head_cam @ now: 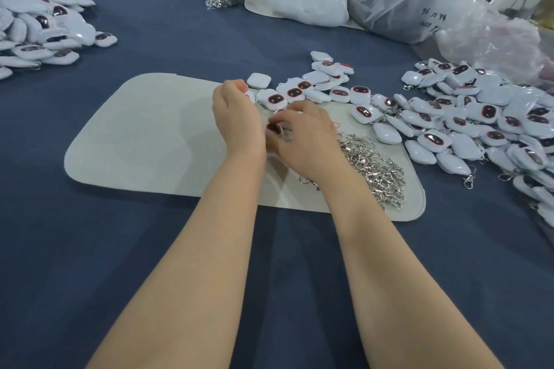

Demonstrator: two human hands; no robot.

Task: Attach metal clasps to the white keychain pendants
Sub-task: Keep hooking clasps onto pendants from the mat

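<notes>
**Clasp fitting at the grey mat (144, 141) on the blue table (150, 249).** Right grip (307, 129) over the mat's centre, fingers curled, pinching a small dark-faced pendant (272, 127) at its fingertips; a grey metal piece just beside the pendant is too blurred to name. Left grip (232, 108) close beside it, toward the mat's far edge, fingers curled; whether it holds anything cannot be told. The pendant lies between the two grips, nearer the right; its long axis is hidden. Loose clasps (371, 165) heaped on the mat's right part, just beside the right wrist; unfitted pendants (299, 93) along the mat's far edge; clasped pendants (479, 126) piled off its right edge. Judged step: joining a clasp to the pinched pendant.
</notes>
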